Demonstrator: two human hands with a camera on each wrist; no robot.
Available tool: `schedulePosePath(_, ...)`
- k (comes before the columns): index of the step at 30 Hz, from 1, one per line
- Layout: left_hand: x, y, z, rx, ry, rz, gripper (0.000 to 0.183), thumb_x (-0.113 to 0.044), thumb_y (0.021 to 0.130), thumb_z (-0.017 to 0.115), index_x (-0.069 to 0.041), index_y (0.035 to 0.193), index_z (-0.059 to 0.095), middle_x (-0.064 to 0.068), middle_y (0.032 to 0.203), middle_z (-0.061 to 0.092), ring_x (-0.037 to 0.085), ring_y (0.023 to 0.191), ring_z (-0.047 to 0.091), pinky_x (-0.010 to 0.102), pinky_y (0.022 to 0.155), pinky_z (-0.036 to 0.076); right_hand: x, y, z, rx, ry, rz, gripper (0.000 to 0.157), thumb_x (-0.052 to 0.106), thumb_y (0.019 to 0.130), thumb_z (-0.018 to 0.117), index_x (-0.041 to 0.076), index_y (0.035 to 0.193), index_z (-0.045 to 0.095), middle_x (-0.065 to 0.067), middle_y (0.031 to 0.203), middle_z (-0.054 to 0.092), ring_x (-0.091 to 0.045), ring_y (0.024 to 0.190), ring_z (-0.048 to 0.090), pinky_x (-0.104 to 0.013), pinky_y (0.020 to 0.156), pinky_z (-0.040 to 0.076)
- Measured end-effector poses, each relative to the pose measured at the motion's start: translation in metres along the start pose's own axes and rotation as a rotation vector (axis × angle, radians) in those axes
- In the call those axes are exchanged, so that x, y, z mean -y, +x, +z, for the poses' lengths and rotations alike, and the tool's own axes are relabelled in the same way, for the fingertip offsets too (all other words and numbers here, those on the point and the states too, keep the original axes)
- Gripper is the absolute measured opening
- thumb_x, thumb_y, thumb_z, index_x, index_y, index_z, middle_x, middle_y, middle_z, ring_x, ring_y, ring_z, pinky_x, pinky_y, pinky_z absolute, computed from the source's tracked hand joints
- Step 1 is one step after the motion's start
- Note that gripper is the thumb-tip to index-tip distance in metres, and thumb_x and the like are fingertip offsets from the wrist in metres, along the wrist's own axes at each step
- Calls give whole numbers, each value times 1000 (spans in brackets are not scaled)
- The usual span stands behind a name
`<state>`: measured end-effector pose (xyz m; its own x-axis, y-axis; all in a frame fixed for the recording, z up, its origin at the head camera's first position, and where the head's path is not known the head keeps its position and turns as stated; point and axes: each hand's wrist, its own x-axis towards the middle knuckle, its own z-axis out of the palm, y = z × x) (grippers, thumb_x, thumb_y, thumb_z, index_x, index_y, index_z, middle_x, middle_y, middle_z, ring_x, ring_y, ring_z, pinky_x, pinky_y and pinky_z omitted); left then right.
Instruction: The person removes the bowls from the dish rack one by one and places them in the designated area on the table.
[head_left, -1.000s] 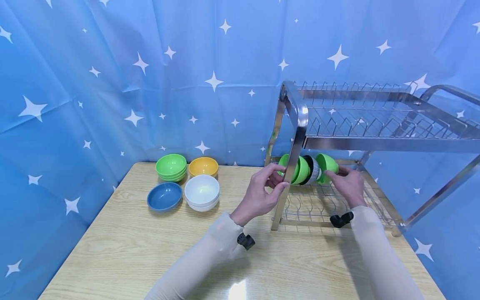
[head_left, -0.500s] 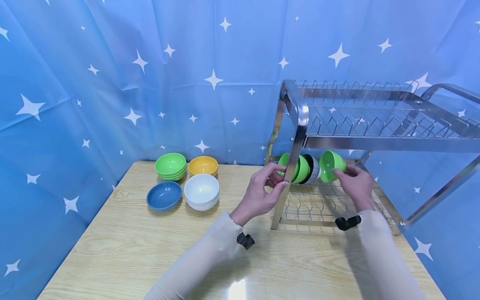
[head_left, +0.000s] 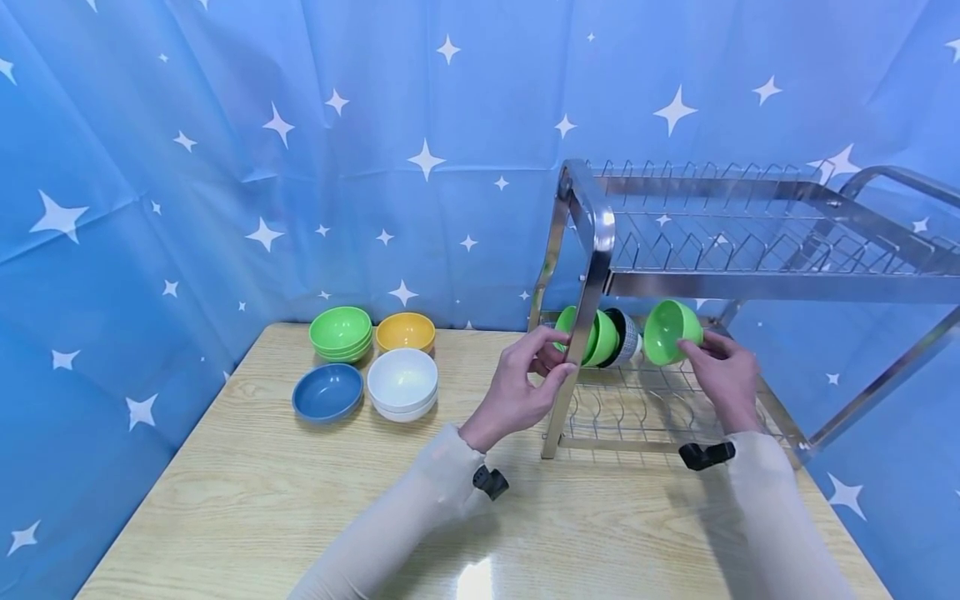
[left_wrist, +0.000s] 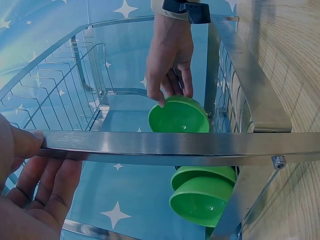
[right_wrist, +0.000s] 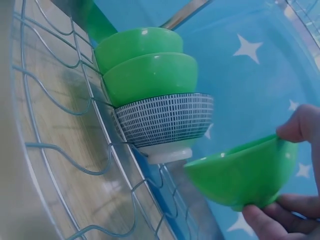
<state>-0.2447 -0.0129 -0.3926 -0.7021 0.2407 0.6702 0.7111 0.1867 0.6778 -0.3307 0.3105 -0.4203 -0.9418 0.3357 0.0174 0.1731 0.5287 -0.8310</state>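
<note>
My right hand (head_left: 723, 375) pinches a green bowl (head_left: 672, 332) by its rim and base, above the lower tier of a metal dish rack. The bowl is tilted, its opening turned partly toward the head camera. My left hand (head_left: 525, 387) grips the near left post (head_left: 576, 371) of the rack, thumb on one side and fingers on the other, as the left wrist view shows. In the right wrist view, green bowls (right_wrist: 150, 80) stand on edge in the wire slots. Beside them is a black-and-white patterned bowl (right_wrist: 167, 117), apart from the held bowl.
An upper wire tier (head_left: 720, 287) overhangs the bowls. At the table's back left stand stacked green bowls (head_left: 341, 329), a yellow bowl (head_left: 406, 332), stacked white bowls (head_left: 403, 383) and a blue bowl (head_left: 327, 392). A starry blue curtain (head_left: 300, 167) hangs behind.
My right hand has moved right with the green bowl, away from the patterned bowl, and the bowl's opening has turned more toward the head camera. My left hand stays on the post.
</note>
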Motion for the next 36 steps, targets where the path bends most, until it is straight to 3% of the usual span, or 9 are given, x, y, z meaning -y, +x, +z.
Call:
schedulePosePath(8,1,-1,0,-8,8,7,26,-6,98,68,-6,123,60,9,94,66,10,79,64,18,71,59,4,-6,-8,4,53,36,81,66,89,67,18,153,49,14,120,58,3,99,52,-14,81,47)
schedulePosePath(13,0,-2,0,-10,2,0,26,-6,98,68,-6,122,60,11,94,66,15,79,65,18,71,58,9,-10,-10,17,191,40,69,53,92,70,13,147,56,25,99,61,7,89,63,-8,76,48)
schedulePosePath(16,0,-2,0,-9,-5,-3,26,-6,98,68,-6,123,60,11,94,67,17,79,65,19,70,58,13,-15,-12,52,347,58,66,44,92,76,8,144,57,21,95,66,6,84,70,-5,74,51)
schedulePosePath(20,0,-2,0,-6,-12,-4,26,-6,98,68,-6,123,60,11,93,66,15,79,65,20,70,59,16,-22,-14,115,498,59,71,39,91,79,3,146,52,16,96,70,1,86,74,-8,81,55)
schedulePosePath(24,1,-2,1,-5,-10,-4,26,-6,98,67,-6,123,61,10,93,66,15,78,65,20,70,59,19,-29,-15,170,554,19,63,38,94,75,5,142,53,12,94,73,-2,90,75,-14,90,55)
schedulePosePath(29,2,-2,1,-10,-5,2,25,-6,98,67,-7,123,61,11,92,67,17,78,66,21,70,59,23,-38,-15,315,667,-54,46,33,100,68,1,129,52,2,107,68,-7,98,71,-19,93,57)
schedulePosePath(36,1,-2,1,-9,0,-9,26,-6,98,68,-7,123,61,11,93,67,18,79,66,20,71,59,29,-47,-16,561,831,-118,32,25,106,58,3,127,50,-4,117,68,-14,107,70,-30,98,58)
